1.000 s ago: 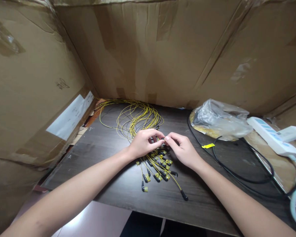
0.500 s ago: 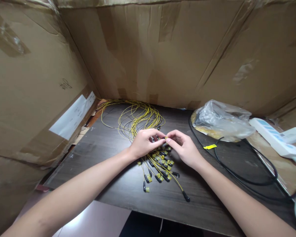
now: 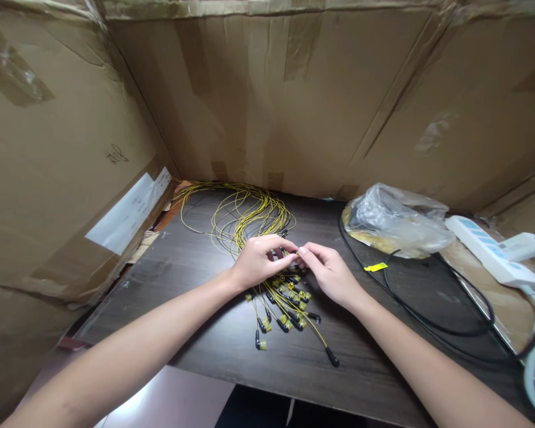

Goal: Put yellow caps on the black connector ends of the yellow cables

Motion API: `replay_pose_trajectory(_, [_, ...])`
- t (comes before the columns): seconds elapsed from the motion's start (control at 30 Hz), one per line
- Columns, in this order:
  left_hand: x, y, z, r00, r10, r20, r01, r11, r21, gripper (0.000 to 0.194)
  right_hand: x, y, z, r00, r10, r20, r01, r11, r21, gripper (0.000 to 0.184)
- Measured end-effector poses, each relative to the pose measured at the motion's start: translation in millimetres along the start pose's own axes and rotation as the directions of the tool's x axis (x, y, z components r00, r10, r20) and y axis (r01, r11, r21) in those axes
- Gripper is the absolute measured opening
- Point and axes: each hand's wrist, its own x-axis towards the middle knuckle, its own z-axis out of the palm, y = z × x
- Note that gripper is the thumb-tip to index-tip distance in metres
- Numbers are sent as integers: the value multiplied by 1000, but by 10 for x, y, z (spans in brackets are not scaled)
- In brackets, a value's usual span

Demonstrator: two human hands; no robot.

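Observation:
My left hand (image 3: pixel 261 261) and my right hand (image 3: pixel 327 272) meet fingertip to fingertip above a dark wooden table (image 3: pixel 196 321). Both are pinched on one small black connector with a yellow tag (image 3: pixel 296 254) at the end of a thin yellow cable. Under my hands lies a fan of several more cable ends (image 3: pixel 289 312) with black connectors and yellow tags. Their yellow cables gather into a loose coil (image 3: pixel 243 214) behind my left hand.
Cardboard walls (image 3: pixel 267 101) enclose the table on the left, back and right. A crumpled clear plastic bag (image 3: pixel 395 220) lies at the right, with a black cord (image 3: pixel 432 321) looping past it. A white power strip (image 3: pixel 490 252) sits at the far right.
My hands stay pinched together on the connector; they have lowered slightly since half a second ago. The cables on the table have not moved.

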Motion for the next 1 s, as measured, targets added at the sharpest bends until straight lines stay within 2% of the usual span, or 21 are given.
replay_pose_trajectory(0.1, [-5, 2, 9, 1000, -12, 4, 13, 1000, -16, 9, -5, -11, 8, 1000, -19, 1, 19, 999, -28, 39])
replay_pose_trajectory(0.3, [6, 11, 4, 999, -46, 2, 46, 999, -25, 11, -6, -33, 4, 999, 4, -49, -4, 1000, -11, 18])
replay_pose_trajectory(0.53, [10, -28, -5, 1000, -10, -7, 9, 999, -37, 13, -4, -17, -10, 1000, 18, -5, -18, 1000, 19, 22])
replay_pose_trajectory(0.87, [9, 25, 10, 1000, -20, 15, 20, 1000, -11, 10, 3, -56, -34, 998, -68, 8, 68, 989, -135, 38])
replay_pose_trajectory(1.0, [0, 19, 18, 999, -48, 21, 49, 999, -25, 9, -6, -74, -31, 994, -104, -30, 99, 984, -148, 26])
